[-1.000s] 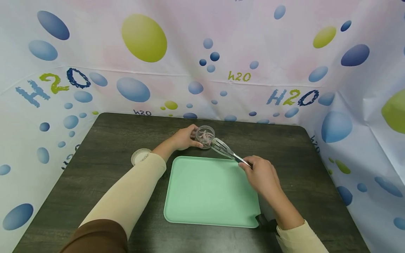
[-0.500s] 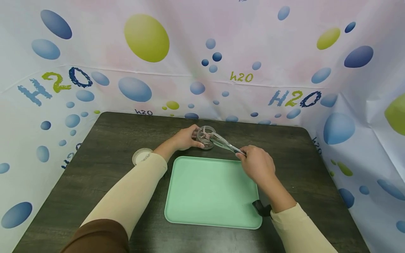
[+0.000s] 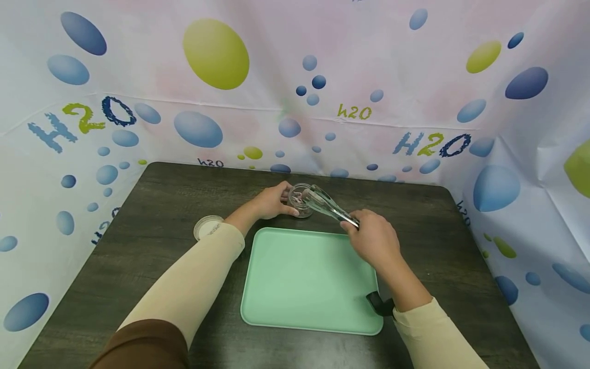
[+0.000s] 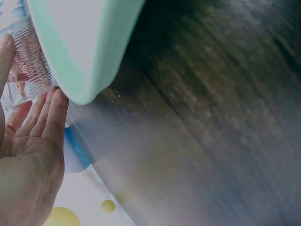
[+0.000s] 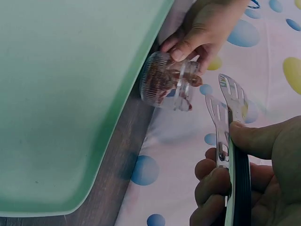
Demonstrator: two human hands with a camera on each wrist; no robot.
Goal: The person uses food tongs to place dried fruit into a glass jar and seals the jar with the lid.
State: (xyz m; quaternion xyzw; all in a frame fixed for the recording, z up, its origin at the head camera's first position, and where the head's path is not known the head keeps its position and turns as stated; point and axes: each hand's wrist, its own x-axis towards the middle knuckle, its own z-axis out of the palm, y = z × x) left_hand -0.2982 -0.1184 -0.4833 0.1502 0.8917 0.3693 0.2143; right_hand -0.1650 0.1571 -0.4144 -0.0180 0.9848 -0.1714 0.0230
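My left hand [image 3: 273, 201] holds a small clear jar [image 3: 295, 208] from its left side, thumb on one side and fingers on the other. The jar stands uncapped on the table, with ribbed walls; reddish-pink strips [image 5: 162, 81] lie inside, and some show at its mouth. My right hand [image 3: 374, 238] grips metal tongs [image 3: 329, 206] with slotted heads and a dark handle. Their heads are at the jar's mouth in the head view, and the two arms stand slightly apart. In the right wrist view the tongs [image 5: 221, 122] have nothing visible between their heads.
A pale green tray [image 3: 313, 282] lies in front of the jar, below both hands. A round lid [image 3: 207, 226] rests on the dark wooden table [image 3: 161, 205] beside the left wrist. Behind the table hangs a patterned sheet [image 3: 258, 61].
My right hand has moved up and a little left, bringing the tongs' heads to the jar's mouth. Their arms look further apart now. The left hand keeps its hold on the jar.
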